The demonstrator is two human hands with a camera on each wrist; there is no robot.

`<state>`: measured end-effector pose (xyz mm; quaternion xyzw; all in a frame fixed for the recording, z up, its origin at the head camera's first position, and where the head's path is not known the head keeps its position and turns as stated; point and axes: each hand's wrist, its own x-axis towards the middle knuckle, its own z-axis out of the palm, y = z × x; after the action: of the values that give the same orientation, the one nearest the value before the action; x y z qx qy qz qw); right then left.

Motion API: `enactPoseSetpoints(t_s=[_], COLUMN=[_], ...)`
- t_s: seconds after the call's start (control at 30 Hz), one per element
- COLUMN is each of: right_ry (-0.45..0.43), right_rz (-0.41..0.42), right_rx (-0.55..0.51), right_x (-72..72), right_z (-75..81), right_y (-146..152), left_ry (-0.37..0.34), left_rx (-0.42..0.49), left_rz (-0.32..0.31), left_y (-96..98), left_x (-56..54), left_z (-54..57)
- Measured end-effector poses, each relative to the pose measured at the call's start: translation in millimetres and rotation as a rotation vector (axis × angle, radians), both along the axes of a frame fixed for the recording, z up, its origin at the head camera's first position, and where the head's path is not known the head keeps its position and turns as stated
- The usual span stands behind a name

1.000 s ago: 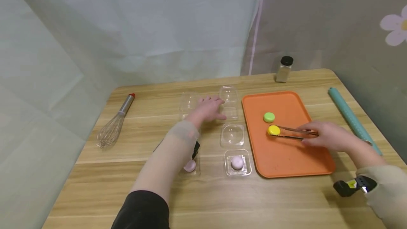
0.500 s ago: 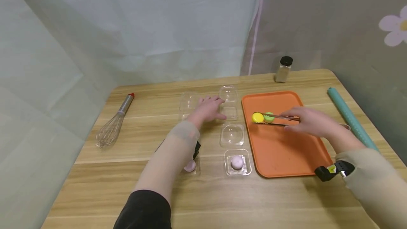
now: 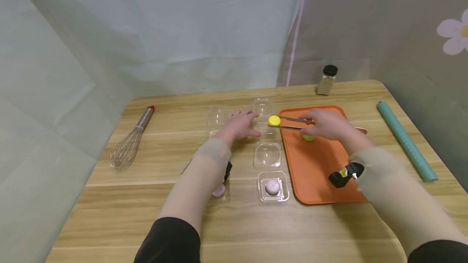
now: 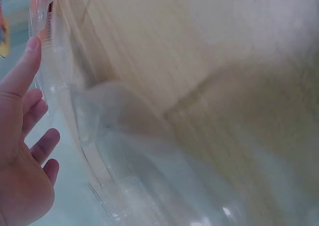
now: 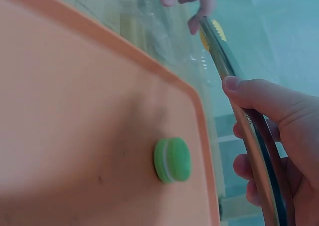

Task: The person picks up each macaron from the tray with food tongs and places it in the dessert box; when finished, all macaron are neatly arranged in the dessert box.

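My right hand [image 3: 327, 124] grips metal tongs [image 5: 249, 131], whose tips pinch a yellow macaron [image 3: 274, 120]. The macaron hangs over the back right clear plastic box [image 3: 263, 106], just past the left edge of an orange tray [image 3: 305, 173]. Beside that box my left hand [image 3: 239, 126] spreads its fingers, thumb toward the box edge; whether it touches is unclear. A green macaron [image 5: 172, 159] lies on the tray below the right hand. Nearer, a lilac macaron [image 3: 272, 186] sits in another open clear box [image 3: 260, 196]. Another lilac macaron [image 3: 219, 190] is partly hidden by the left forearm.
A whisk [image 3: 129, 145] lies at the left of the wooden table [image 3: 146, 214]. Behind the tray stands a black-capped jar [image 3: 326, 81]. A teal rolling pin [image 3: 406, 141] lies to the right. One more clear box [image 3: 216, 116] stands behind the left wrist.
My right hand has carried the yellow macaron in the tongs leftward and away from me, from over the tray to the back right box. The left hand has stayed in place.
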<state>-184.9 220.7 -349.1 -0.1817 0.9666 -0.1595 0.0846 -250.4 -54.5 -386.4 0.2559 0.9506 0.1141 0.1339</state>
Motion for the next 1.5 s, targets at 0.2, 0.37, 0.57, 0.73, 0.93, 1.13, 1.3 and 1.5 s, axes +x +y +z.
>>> enactPoseSetpoints(t_s=[0.2, 0.37, 0.57, 0.73, 0.93, 1.13, 1.3, 1.5], right_ry=[-0.042, -0.075, -0.069, -0.059, -0.046, -0.041, -0.058, -0.068], right_rz=[0.018, 0.014, 0.018, 0.031, 0.038, 0.028, 0.024, 0.024], right_rx=[0.039, 0.083, 0.159, 0.203, 0.254, 0.305, 0.3, 0.237], right_x=[-12.7, -21.0, -27.4, -30.0, -28.4, -26.2, -27.3, -26.0], right_z=[-7.0, -8.1, -8.2, -6.4, -0.3, 4.3, 5.1, 4.5], right_y=[-16.5, -29.8, -41.2, -48.2, -55.2, -59.3, -58.5, -50.1], left_ry=[0.0, -0.013, -0.013, -0.011, -0.013, -0.004, 0.0, 0.01], left_rx=[0.002, 0.021, 0.033, 0.03, 0.019, 0.012, 0.003, -0.011], left_rz=[-0.003, 0.003, 0.008, 0.009, 0.011, 0.001, 0.003, -0.008], left_y=[-0.2, -1.7, -2.6, -1.9, -2.4, -1.7, -1.5, -2.0], left_x=[-0.9, -2.0, -1.1, -1.5, -3.3, -4.4, -2.6, -2.5], left_z=[-0.1, -2.5, -3.2, -2.7, -5.0, -5.1, -2.0, 0.2])
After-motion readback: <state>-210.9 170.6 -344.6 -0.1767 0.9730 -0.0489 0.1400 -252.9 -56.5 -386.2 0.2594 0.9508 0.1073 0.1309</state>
